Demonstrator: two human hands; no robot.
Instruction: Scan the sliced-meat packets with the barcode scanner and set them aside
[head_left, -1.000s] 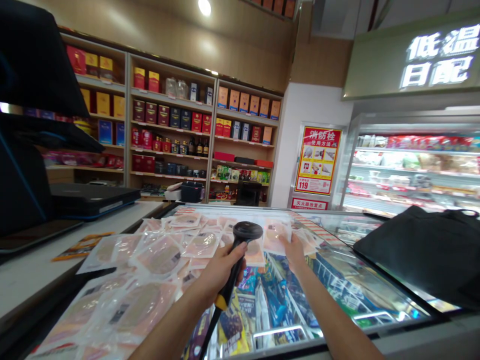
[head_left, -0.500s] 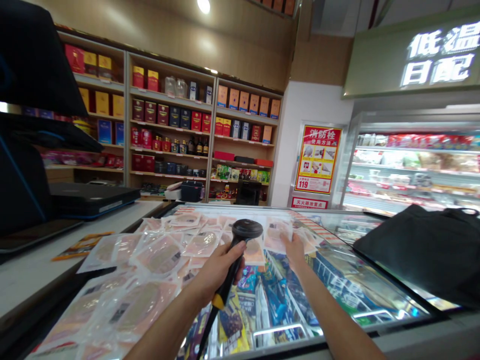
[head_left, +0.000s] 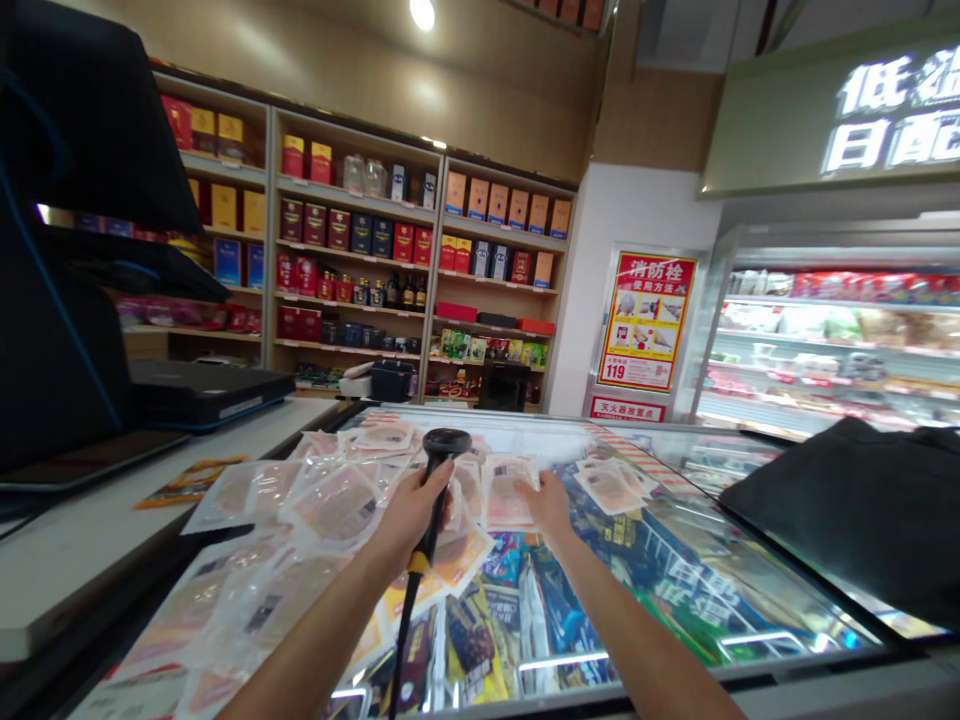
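My left hand (head_left: 411,512) is wrapped round the handle of a black barcode scanner (head_left: 447,441), whose cable hangs down from a yellow collar. In my right hand (head_left: 550,508) is the edge of a flat clear plastic packet (head_left: 507,490), pinched by the fingers. The packet shows a pale pink content and a small dark label. Many similar packets (head_left: 330,505) lie overlapping on the freezer's glass top to the left. A smaller group of packets (head_left: 613,484) lies right of my right hand.
Beneath the glass of the chest freezer (head_left: 570,690) are colourful bags. A black bag (head_left: 847,520) rests at the right. On the left, a white counter (head_left: 82,560) carries a dark screen (head_left: 97,110) and an orange packet (head_left: 191,482). Boxed goods shelves (head_left: 352,250) stand behind.
My right hand has moved left with its packet, away from the small group at right. The scanner in my left hand has shifted left and its head has turned; the view has swung slightly.
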